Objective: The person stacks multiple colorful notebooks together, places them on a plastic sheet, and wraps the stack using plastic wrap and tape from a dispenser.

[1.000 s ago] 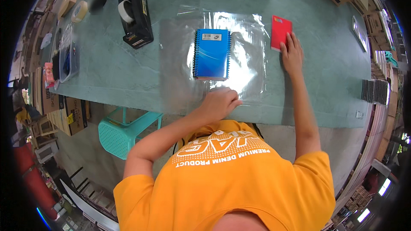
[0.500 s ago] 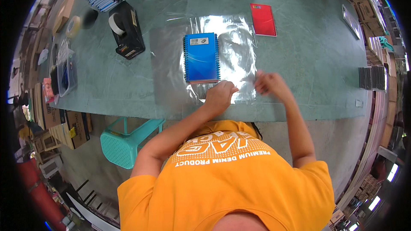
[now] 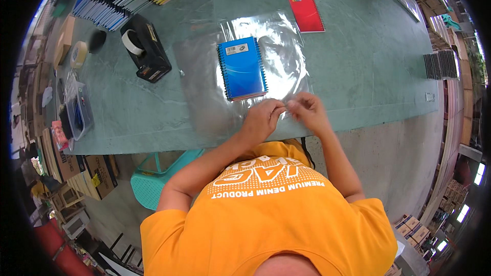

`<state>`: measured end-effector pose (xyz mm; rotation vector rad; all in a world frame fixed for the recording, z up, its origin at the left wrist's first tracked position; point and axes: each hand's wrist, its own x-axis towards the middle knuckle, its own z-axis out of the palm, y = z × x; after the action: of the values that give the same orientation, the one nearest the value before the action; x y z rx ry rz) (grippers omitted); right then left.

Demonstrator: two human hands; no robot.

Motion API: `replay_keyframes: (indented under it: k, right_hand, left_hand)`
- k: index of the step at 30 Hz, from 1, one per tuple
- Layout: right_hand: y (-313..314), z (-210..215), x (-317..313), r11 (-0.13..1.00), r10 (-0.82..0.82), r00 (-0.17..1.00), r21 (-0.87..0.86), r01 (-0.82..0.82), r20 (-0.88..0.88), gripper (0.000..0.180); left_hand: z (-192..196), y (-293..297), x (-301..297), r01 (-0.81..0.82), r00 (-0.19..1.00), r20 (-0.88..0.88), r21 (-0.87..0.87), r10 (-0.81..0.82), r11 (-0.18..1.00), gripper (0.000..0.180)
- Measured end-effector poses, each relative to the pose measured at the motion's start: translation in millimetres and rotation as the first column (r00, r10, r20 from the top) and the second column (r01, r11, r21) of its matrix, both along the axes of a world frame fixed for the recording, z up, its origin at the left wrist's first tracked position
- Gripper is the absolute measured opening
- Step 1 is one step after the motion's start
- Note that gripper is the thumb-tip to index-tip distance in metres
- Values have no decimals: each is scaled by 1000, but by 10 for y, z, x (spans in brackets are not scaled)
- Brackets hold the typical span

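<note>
A blue spiral notebook [image 3: 242,70], apparently the top of a small stack, rests on shiny clear plastic sheets [image 3: 282,51] spread over the table. At the sheets' near edge, just below the notebook, my left hand [image 3: 262,118] is closed, pinching the plastic between thumb and fingers. Close beside it on the right, my right hand [image 3: 310,114] has its thumb and fingertips brought together on the same plastic edge. The exact grip of the right fingertips is partly hidden. A red spiral notebook [image 3: 307,14] lies beyond the sheets, to the right.
A black tape dispenser [image 3: 147,51] stands left of the sheets. Further left are a tape roll [image 3: 79,54] and a clear plastic bin [image 3: 80,112]. Stacked notebooks [image 3: 110,0] line the far edge. A turquoise stool [image 3: 153,186] is below the table, and a dark stack [image 3: 440,65] sits far right.
My right hand has moved left and now meets my left hand at the plastic's near edge. My left hand has kept its pinch. The whole view has turned slightly.
</note>
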<state>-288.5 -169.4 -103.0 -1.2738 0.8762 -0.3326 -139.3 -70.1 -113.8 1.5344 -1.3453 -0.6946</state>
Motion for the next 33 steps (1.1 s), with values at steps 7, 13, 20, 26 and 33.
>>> replay_keyframes:
  k: [7,13,20,26,33]
  right_hand:
    - [-440,279,582,946,-285,952,125,298,-109,29]
    - [-569,467,606,976,31,895,-181,-123,-446,28]
    - [-64,472,1294,607,77,863,-663,-438,-500,26]
    - [143,266,1490,585,20,712,-569,-577,-702,23]
    - [454,134,1388,425,-175,897,-853,-304,-406,21]
  left_hand:
    - [109,76,151,53,997,57,-46,-50,998,8]
    - [321,-202,1150,-346,890,247,-179,382,921,29]
    - [-258,-726,1326,-172,910,362,-112,201,979,41]
    - [-155,-661,1372,-131,941,323,65,104,989,40]
    - [338,-1344,1289,173,821,477,315,-314,933,36]
